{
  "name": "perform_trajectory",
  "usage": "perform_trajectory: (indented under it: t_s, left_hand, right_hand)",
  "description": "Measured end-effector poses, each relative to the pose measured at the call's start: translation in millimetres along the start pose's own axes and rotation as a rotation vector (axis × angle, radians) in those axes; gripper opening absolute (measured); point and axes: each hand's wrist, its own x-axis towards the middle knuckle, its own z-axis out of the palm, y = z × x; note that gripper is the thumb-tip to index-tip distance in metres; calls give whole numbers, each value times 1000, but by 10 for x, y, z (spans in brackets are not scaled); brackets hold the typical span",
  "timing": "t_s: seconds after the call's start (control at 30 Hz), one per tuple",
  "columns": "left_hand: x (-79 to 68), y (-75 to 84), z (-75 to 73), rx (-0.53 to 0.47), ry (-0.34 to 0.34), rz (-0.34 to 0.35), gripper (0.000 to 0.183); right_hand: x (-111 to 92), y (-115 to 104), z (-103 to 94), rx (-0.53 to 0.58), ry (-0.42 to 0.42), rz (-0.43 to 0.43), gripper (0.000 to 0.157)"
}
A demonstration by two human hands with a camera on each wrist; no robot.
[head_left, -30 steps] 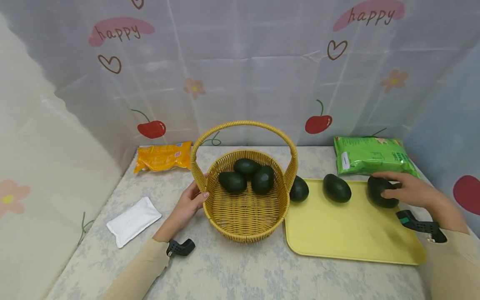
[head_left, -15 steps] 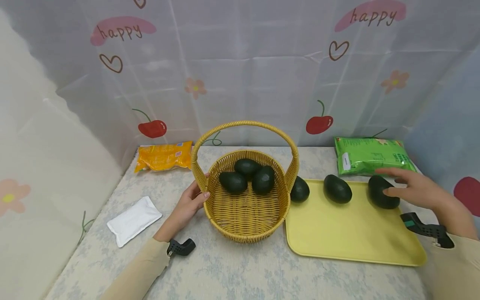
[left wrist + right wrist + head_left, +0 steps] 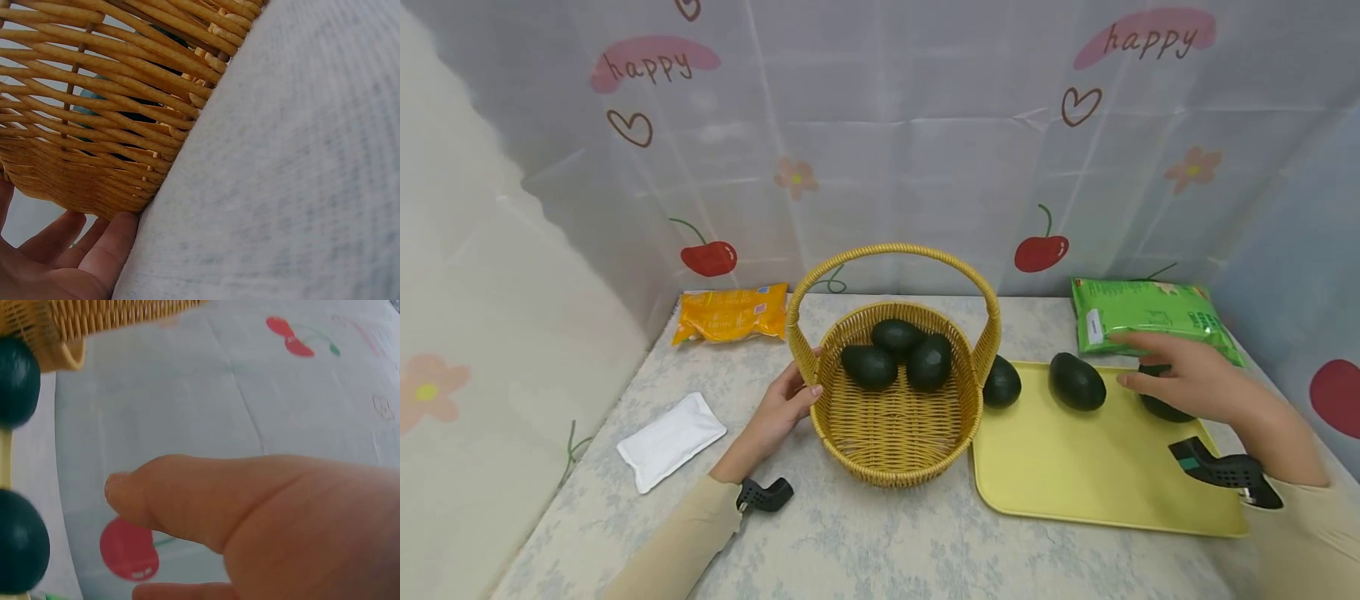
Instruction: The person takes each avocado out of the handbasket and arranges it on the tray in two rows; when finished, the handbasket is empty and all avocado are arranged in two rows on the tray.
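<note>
A yellow wicker basket (image 3: 891,477) with a tall handle holds three dark green avocados, one being the avocado (image 3: 928,363) at the right of the group. My left hand (image 3: 781,410) grips its left side, thumb at the rim; the left wrist view shows fingers (image 3: 112,250) against the outer weave. Along the back of a yellow tray (image 3: 1097,479) lie three more: a left avocado (image 3: 1003,383) by the basket, a middle avocado (image 3: 1077,382), and a right avocado (image 3: 1159,407) partly hidden behind my right hand (image 3: 1202,383). That hand hovers with extended fingers, holding nothing.
A green packet (image 3: 1150,312) lies behind the tray, an orange packet (image 3: 733,314) at the back left. Nearer the left side is a white pouch (image 3: 672,442). A printed curtain (image 3: 895,192) hangs behind the table.
My right hand has come off the right avocado and shifted left toward the middle one. That avocado still lies on the tray. My left hand stays on the basket.
</note>
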Motion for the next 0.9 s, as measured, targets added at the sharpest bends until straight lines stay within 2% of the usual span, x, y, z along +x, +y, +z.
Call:
perform_trajectory:
  t_s: [0.2,0.33,0.7,0.9]
  left_hand:
    - [-4,4,-1,4,3,4,65]
    - [-1,-11,-7,10,-2,6,65]
    - [4,-11,-13,29,1,7,65]
    - [6,-16,-11,20,-4,-1,65]
  right_hand:
    - [53,-365,-13,-9,-27,-72,56]
    - [86,-606,-9,21,-83,-103,55]
    - [246,-1243,46,32,-211,-285,47]
    - [346,-1523,112,7,-202,-349,45]
